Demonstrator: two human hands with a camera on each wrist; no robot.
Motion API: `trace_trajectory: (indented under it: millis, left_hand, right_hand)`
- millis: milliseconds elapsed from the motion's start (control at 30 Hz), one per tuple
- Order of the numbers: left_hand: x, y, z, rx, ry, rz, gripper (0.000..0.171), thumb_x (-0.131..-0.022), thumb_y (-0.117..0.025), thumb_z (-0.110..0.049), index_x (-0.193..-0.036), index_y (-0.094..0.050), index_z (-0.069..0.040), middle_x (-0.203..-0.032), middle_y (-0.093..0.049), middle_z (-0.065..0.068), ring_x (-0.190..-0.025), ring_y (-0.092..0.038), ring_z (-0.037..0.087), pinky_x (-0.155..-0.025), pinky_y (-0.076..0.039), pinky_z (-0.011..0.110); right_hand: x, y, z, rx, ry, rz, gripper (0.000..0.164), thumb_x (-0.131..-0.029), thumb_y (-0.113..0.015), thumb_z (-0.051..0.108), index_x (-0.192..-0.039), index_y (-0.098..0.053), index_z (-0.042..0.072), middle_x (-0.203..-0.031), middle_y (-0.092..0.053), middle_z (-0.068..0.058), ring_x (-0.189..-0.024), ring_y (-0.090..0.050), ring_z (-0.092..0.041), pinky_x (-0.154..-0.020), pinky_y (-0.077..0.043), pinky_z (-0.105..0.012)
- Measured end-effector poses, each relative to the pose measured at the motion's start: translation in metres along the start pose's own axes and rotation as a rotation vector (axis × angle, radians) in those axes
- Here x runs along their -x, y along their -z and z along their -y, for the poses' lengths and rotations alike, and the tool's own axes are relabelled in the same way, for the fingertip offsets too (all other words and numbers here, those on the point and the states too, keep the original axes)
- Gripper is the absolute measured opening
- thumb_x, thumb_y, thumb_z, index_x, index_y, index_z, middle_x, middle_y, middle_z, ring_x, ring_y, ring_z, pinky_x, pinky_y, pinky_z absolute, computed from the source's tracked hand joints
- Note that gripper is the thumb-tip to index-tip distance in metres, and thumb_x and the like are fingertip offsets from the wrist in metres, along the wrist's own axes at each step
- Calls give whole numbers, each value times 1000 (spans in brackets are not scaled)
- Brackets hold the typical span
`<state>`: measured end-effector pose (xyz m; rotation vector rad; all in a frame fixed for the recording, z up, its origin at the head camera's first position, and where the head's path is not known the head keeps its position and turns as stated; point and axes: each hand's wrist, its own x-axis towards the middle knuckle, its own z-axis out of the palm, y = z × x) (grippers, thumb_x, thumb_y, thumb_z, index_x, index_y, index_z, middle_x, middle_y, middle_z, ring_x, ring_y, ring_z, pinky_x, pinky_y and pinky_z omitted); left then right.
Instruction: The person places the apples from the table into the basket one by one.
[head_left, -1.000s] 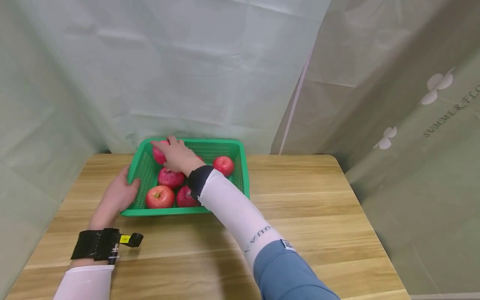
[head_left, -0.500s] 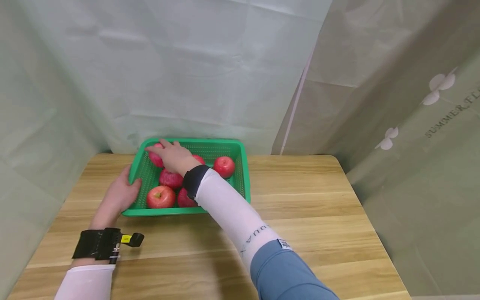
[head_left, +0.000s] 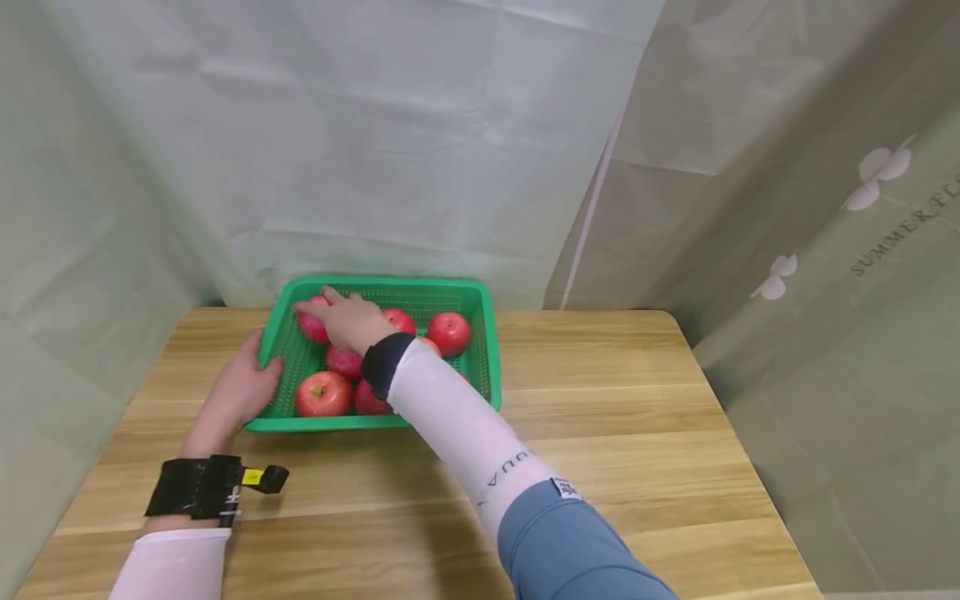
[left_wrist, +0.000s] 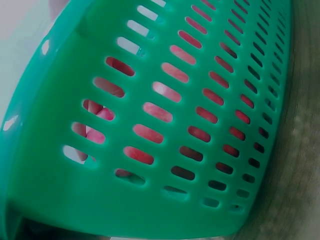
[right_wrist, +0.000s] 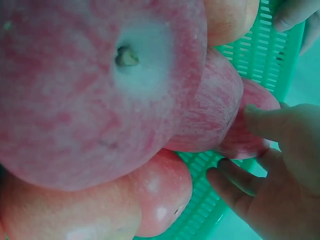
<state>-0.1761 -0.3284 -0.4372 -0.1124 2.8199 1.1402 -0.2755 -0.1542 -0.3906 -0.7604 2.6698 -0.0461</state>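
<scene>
A green mesh basket (head_left: 420, 282) holds several red apples. My left hand (head_left: 243, 379) grips its left rim, thumb over the inside and fingers outside. The basket's slotted wall (left_wrist: 150, 212) fills the left wrist view. At the back left corner my right hand (head_left: 352, 323) holds an apple (head_left: 312, 328) low in the basket, its thumb and forefinger on either side of the fruit. In the right wrist view the thumb lies against this apple (right_wrist: 260, 97), while the other fingers (right_wrist: 232, 187) reach out loosely below it. A large apple (right_wrist: 95, 100) close to the camera covers much of that view.
Inside the basket, one apple (head_left: 324, 394) sits front left and another (head_left: 449, 333) back right; the right forearm partly covers others. The wooden table (head_left: 600, 467) backs onto a pale hanging curtain (head_left: 390, 150).
My right hand shifts slightly left, then down, and the held apple moves lower in the corner. More of the apples beside the wrist show. The left hand keeps its hold on the rim.
</scene>
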Motion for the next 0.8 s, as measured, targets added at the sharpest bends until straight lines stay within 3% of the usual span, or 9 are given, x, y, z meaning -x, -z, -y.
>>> trace_trajectory:
  millis: [167, 367, 500, 633, 800]
  left_hand:
    - [0, -1, -1, 13, -7, 1, 67, -116, -35, -28, -167, -11, 7, -147, -42, 44, -118, -52, 54, -95, -45, 71]
    - [0, 1, 0, 17, -12, -10, 66, -116, -35, -27, -167, -13, 8, -146, -43, 44, -118, -51, 54, -95, -45, 71]
    - [1, 3, 1, 10, -10, -20, 66, -116, -36, -28, -166, -13, 8, -146, -42, 45, -119, -51, 56, -96, -43, 72]
    - [1, 5, 2, 38, -12, -13, 68, -116, -37, -29, -167, -11, 8, -149, -40, 46, -123, -48, 58, -97, -42, 74]
    - [3, 8, 5, 120, -13, 31, 73, -116, -37, -38, -167, -10, 7, -153, -37, 44, -129, -46, 58, -97, -43, 71]
  right_hand:
    - [5, 1, -1, -4, -1, -16, 85, -112, -47, 10, -165, -8, 63, -178, -5, 13, -161, -19, -21, -102, -49, -28]
    - [3, 3, -2, -53, -26, 4, 87, -112, -51, 20, -162, 2, 66, -178, -2, 15, -161, -15, -16, -102, -48, -25]
    - [10, 9, -9, -120, 0, 41, 88, -109, -58, 29, -163, 2, 66, -178, 1, 14, -162, -13, -16, -112, -42, -29]
    - [32, 18, -29, -129, 111, 40, 80, -111, -55, 36, -167, -3, 58, -179, -3, 10, -162, -14, -18, -121, -33, -33]
    - [83, 22, -75, -148, 330, -143, 68, -111, -58, 36, -171, -27, 33, -174, -30, -2, -158, -29, -19, -121, -34, -31]
